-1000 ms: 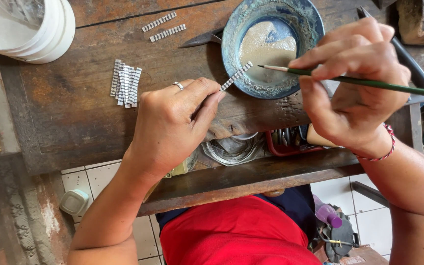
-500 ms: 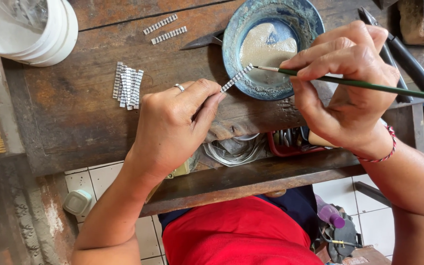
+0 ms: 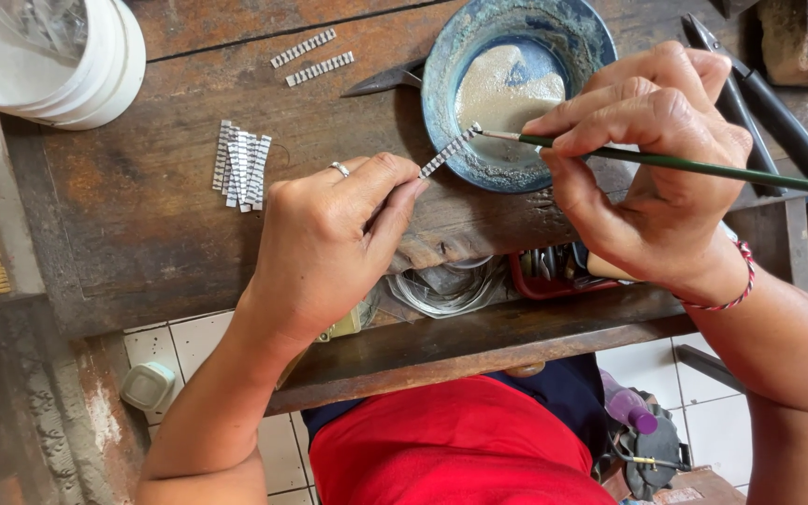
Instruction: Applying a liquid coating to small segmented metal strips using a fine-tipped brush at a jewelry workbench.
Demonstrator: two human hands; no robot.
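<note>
A thin ribbed metal strip (image 3: 449, 151) is pinched at one end by the left hand (image 3: 329, 245) over the blue bowl (image 3: 516, 89); the right hand (image 3: 647, 178) is closed on a brush (image 3: 703, 166). Judged light, bendable; best held endwise.

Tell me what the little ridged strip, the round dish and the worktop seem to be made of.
The ridged strip, pinched in the left hand, looks like bright metal, perhaps silver: pale and shiny. The round dish seems glazed ceramic, though possibly tarnished metal: mottled blue-green, worn rim. The worktop is wood, dark and unfinished: grain and cracks show.
</note>
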